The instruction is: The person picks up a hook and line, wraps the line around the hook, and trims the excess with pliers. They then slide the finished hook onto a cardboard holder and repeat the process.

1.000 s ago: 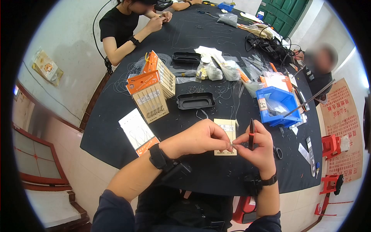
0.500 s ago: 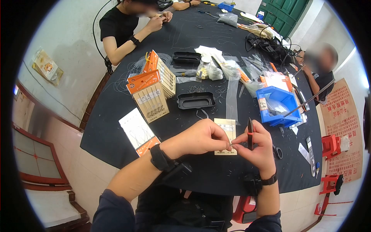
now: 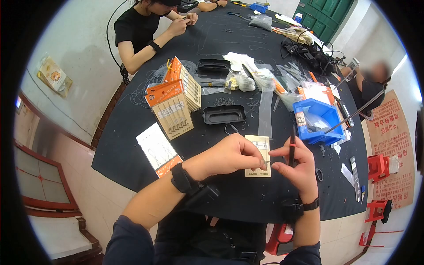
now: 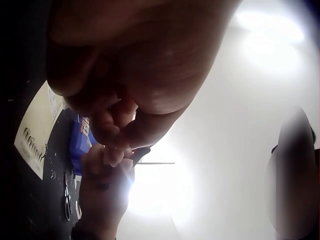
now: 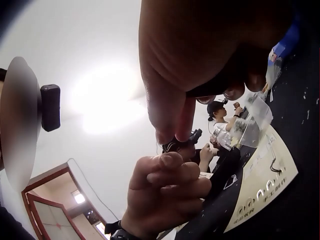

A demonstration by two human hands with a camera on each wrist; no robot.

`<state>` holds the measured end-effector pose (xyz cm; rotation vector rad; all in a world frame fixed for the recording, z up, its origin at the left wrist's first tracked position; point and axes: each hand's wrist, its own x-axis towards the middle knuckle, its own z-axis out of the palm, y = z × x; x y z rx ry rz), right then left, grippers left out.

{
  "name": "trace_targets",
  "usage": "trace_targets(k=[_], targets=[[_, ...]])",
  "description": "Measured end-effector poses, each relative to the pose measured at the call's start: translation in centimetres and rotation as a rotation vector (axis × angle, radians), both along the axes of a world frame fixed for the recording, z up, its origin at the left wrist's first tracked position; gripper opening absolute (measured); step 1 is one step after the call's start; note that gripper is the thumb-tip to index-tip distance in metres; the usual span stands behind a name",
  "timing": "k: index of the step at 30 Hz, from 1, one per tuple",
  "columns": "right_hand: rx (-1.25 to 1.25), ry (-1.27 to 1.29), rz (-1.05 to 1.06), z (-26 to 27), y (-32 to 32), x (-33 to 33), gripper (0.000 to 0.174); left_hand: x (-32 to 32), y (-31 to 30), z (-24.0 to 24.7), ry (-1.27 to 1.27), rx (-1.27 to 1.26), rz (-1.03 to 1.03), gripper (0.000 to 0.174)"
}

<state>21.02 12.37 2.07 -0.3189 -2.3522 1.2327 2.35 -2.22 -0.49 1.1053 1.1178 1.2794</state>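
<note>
My left hand point(image 3: 240, 154) pinches a small dark hook-like piece point(image 3: 267, 162) at its fingertips, over the lower part of a tan card point(image 3: 251, 173). In the right wrist view, hooks line that card's lower edge. My right hand point(image 3: 301, 165) is just to the right, thumb and forefinger spread apart near the left fingertips. A slim black tool with a red band point(image 3: 292, 150) stands up between its fingers; its kind cannot be told. In the left wrist view, the left hand's underside point(image 4: 130, 75) is dark and hides most of the pinch.
Packs of fishing hooks point(image 3: 170, 110) stand at the left, beside a white-and-orange card point(image 3: 154, 145). A black tray point(image 3: 224, 115) lies ahead, and a blue bin point(image 3: 316, 121) at the right. Scissors point(image 4: 67, 200) lie by the right hand. Other people sit around the table.
My right thumb and forefinger have parted and drawn slightly right, away from the left fingertips; the black tool moved with them. A clear strip came to lie behind the card. The person at right shifted.
</note>
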Motion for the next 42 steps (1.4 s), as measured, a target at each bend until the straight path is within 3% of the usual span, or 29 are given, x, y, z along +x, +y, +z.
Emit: trace_targets(k=[4,13,31,42], targets=[[-0.007,0.022,0.096,-0.6,-0.2,-0.3,0.025,0.0,0.0,-0.1,-0.03,-0.003,-0.038,0.016],[0.137,0.089,0.033,-0.5,-0.3,-0.2,0.02,0.2,-0.1,0.2,-0.128,-0.018,-0.074,0.016],[0.168,0.125,0.039,-0.8,-0.3,-0.1,0.021,0.3,-0.1,-0.1,-0.15,-0.028,-0.105,0.013],[0.032,0.061,-0.089,-0.4,0.4,0.1,0.011,-0.7,-0.4,1.0,0.141,0.043,0.204,0.015]])
